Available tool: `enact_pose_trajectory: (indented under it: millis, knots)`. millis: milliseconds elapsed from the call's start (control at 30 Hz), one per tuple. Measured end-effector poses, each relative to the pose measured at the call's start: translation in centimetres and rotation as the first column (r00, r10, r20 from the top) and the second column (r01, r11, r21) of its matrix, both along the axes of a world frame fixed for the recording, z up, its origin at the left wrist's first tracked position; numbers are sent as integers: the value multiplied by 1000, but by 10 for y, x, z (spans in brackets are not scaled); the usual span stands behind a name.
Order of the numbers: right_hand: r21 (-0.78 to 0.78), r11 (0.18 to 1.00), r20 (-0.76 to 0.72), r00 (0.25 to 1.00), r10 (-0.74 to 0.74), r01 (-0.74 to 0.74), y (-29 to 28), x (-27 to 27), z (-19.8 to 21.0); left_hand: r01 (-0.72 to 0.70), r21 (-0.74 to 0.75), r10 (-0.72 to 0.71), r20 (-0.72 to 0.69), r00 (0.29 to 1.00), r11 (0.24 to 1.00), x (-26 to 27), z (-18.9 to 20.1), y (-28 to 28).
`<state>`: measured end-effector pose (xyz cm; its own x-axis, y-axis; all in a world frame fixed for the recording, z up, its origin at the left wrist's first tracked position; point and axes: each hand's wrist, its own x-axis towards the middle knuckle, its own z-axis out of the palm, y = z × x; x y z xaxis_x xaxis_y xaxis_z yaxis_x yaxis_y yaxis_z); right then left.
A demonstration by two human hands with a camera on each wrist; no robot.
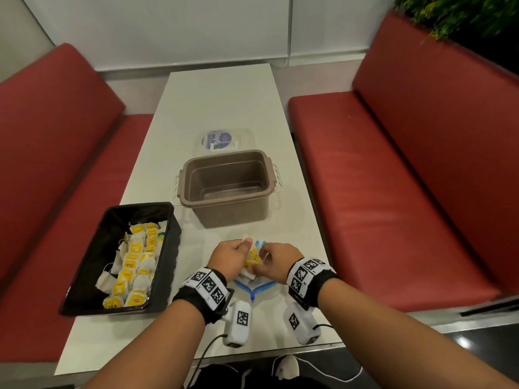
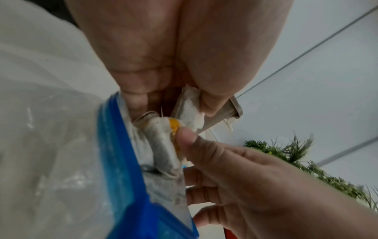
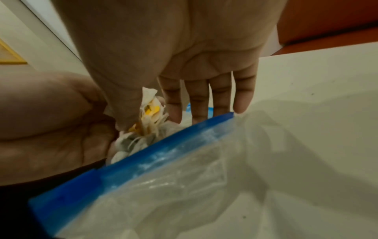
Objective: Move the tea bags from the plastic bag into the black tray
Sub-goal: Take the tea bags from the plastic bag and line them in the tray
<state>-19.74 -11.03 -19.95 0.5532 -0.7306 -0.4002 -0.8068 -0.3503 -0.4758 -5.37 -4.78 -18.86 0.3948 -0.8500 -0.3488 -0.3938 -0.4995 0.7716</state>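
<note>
Surroundings: white table (image 1: 224, 108) runs up the middle of the head view, red benches (image 1: 407, 192) along both sides, green plant (image 1: 463, 12) at upper right
Container: open brown plastic box (image 1: 227, 186) at frame centre, directly above the hands, its clear lid (image 1: 222, 140) lying flat on the table just beyond it
Black tray (image 1: 84, 276): lower left of the frame, well left of the hands, holding many yellow-tagged tea bags in its right half
Plastic bag (image 1: 254, 289): clear with a blue zip strip, lying on the table at lower centre under and between both hands
Tea bags (image 1: 251, 261): small bunch held at the bag's mouth, between the two hands
Left hand (image 1: 229, 258): thumb and curled fingers pinch the bunch of tea bags from the left
Right hand (image 1: 276, 258): thumb (image 2: 190, 137) presses on a yellow tag of the same bunch, with the fingers (image 3: 220, 97) extended down toward the zip strip
Wrists: marker bands and white camera units (image 1: 238, 322) hang near the table's lower edge
</note>
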Motion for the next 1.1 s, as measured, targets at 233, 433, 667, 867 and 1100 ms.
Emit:
enact_pose_trajectory:
  millis: [233, 433, 667, 867, 1100]
  knots:
    - [-102, 994, -94, 995, 22, -32, 3, 17, 7, 96, -136, -61, 240, 969, 986, 16, 18, 9]
    - [-164, 983, 69, 993, 98, -85, 9, 29, 17, 183, -174, -111, 357, 928, 968, 27, 28, 12]
    - [-90, 992, -81, 993, 86, -94, 14, 44, 17, 167, -222, -98, 292, 951, 961, 47, 52, 12]
    - [-62, 998, -61, 998, -5, 1, 13, 55, 22, 186, -282, -110, 265, 958, 941, 73, 73, 14]
    - [-62, 996, -105, 992, -70, 64, 11, 66, 36, 185, -317, -115, 229, 967, 930, 104, 90, 16]
